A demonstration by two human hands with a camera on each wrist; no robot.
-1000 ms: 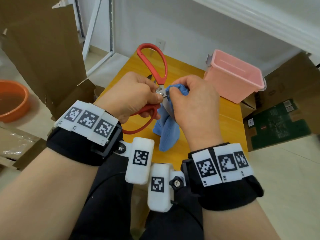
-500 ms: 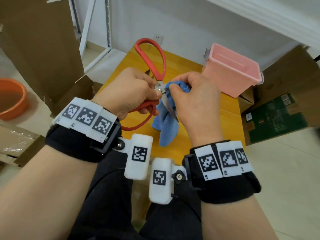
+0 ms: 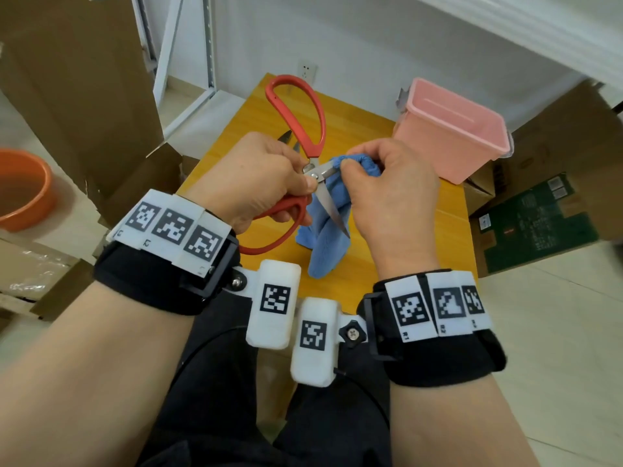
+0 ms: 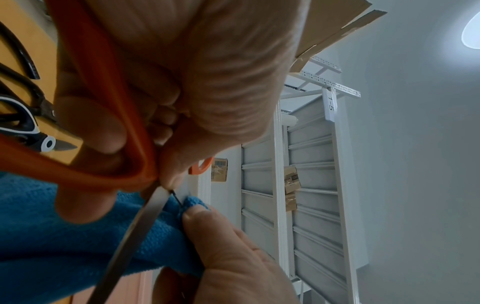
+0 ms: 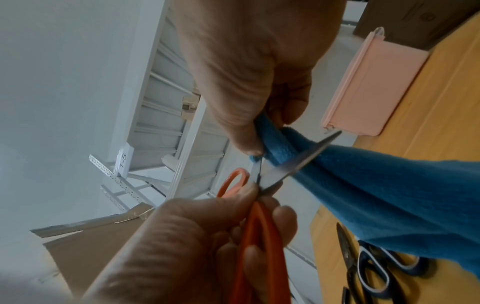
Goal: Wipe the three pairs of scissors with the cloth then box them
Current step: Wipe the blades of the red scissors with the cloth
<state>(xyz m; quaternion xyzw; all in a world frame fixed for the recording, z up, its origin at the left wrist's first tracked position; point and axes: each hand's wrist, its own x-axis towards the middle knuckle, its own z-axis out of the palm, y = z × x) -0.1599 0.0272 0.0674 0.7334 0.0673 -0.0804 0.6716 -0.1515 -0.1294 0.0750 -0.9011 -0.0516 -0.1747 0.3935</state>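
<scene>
The large red-handled steel scissors (image 3: 305, 153) are gripped at the pivot by the left hand (image 3: 256, 176), blades opened toward the blue microfibre cloth (image 3: 328, 227) pinched in the right hand (image 3: 387, 193).

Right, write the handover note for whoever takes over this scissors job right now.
Left hand grips the red scissors at the pivot, blades open.
Right hand pinches the blue cloth against one blade near the pivot.
Two other pairs of scissors lie on the yellow table, partly hidden.
Pink box stands at the table's far right; its inside cannot be seen.
Done: the red pair is mid-wipe.
Left: finish it, wipe the others, box all three.
</scene>
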